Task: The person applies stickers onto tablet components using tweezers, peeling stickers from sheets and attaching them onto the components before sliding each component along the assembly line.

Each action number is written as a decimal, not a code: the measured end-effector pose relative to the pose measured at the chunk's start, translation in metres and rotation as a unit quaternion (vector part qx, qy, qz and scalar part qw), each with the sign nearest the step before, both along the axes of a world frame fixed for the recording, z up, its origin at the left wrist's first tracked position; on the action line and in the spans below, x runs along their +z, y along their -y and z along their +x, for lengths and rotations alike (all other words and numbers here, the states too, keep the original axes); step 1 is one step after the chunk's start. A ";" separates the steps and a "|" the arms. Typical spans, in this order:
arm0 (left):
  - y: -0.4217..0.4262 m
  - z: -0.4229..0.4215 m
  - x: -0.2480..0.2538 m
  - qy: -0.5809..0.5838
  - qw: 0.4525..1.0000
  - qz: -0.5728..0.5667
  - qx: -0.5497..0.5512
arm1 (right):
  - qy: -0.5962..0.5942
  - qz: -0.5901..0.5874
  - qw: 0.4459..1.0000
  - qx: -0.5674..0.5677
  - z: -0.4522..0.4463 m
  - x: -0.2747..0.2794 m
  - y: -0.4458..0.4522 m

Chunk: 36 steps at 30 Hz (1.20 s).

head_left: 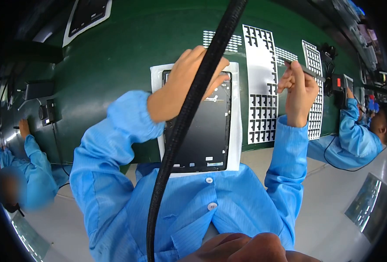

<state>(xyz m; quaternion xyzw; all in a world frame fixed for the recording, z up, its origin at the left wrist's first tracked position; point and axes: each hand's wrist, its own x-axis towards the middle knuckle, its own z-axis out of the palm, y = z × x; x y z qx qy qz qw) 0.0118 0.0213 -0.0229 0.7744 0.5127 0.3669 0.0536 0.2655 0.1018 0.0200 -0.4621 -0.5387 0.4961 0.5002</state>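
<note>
A black tablet-like panel (202,131) lies on a white sheet (234,131) in front of me. Over its upper part is my left hand (189,78), fingers bent near the top edge; a black cable crosses in front, and whatever the fingertips may hold is hidden. To the right, my right hand (299,89) holds a thin dark tool (309,72), pointing up and left, above the small white labels. Between the hands lies a white sheet of black stickers (262,78), partly bare in its upper middle.
A second sticker sheet (316,96) is at the right, small white labels (286,56) beside it. Another panel (87,16) lies at the upper left. Co-workers in blue sit left (40,174) and right (352,135). A black cable (189,105) crosses the view.
</note>
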 end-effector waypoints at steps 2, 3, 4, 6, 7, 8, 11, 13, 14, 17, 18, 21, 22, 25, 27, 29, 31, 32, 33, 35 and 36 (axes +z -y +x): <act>-0.017 0.004 -0.012 -0.011 1.000 -0.015 0.011 | 0.008 -0.004 1.000 -0.017 0.003 0.002 0.009; -0.019 0.004 -0.012 -0.008 0.999 -0.031 0.011 | 0.009 -0.012 1.000 -0.015 0.006 0.003 0.013; -0.018 0.005 -0.015 -0.009 1.000 -0.019 0.017 | 0.009 -0.020 1.000 -0.013 0.008 0.004 0.017; -0.016 0.005 -0.020 -0.015 0.999 0.007 0.031 | 0.014 -0.041 0.999 -0.006 0.005 0.005 0.029; -0.015 0.006 -0.020 0.029 0.999 -0.001 0.031 | 0.015 -0.051 0.999 -0.001 0.000 0.005 0.035; -0.015 0.006 -0.023 0.040 0.999 -0.004 0.035 | 0.018 -0.059 0.998 0.014 -0.005 0.005 0.040; -0.016 0.005 -0.030 0.059 0.997 -0.013 0.039 | 0.023 -0.107 0.992 0.055 -0.022 0.005 0.053; -0.016 0.005 -0.025 0.050 0.998 -0.023 0.030 | 0.028 -0.130 0.989 0.069 -0.034 0.000 0.059; -0.016 0.006 -0.024 0.063 0.997 -0.029 0.031 | 0.035 -0.135 0.987 0.075 -0.039 -0.004 0.061; -0.016 0.011 -0.026 0.108 0.992 -0.056 0.030 | 0.046 -0.129 0.987 0.086 -0.046 -0.023 0.064; -0.017 0.013 -0.027 0.126 0.989 -0.068 0.030 | 0.049 -0.129 0.986 0.091 -0.049 -0.027 0.064; -0.018 0.012 -0.030 0.138 0.988 -0.059 0.023 | 0.044 -0.129 0.988 0.077 -0.052 -0.038 0.063; -0.019 0.011 -0.030 0.135 0.989 -0.049 0.017 | 0.047 -0.133 0.987 0.076 -0.052 -0.041 0.062; -0.010 0.003 -0.015 0.051 0.999 -0.005 0.006 | 0.030 -0.139 0.988 0.062 -0.053 -0.041 0.063; 0.007 0.002 -0.002 -0.001 1.000 0.006 0.015 | 0.025 -0.139 0.988 0.066 -0.052 -0.043 0.063; 0.029 0.000 0.009 -0.051 0.998 -0.025 0.017 | 0.023 -0.142 0.987 0.066 -0.052 -0.044 0.063; 0.046 0.001 0.006 -0.085 0.995 -0.048 0.006 | 0.029 -0.147 0.986 0.072 -0.053 -0.043 0.062; 0.051 0.003 0.005 -0.100 0.994 -0.044 0.000 | 0.037 -0.147 0.986 0.071 -0.053 -0.043 0.062; 0.053 0.004 0.004 -0.103 0.994 -0.046 0.001 | 0.046 -0.149 0.985 0.071 -0.053 -0.043 0.062; 0.056 0.005 0.003 -0.109 0.993 -0.050 0.004 | 0.053 -0.151 0.985 0.071 -0.054 -0.042 0.061; 0.055 0.005 0.002 -0.111 0.993 -0.050 0.006 | 0.051 -0.152 0.985 0.070 -0.054 -0.042 0.061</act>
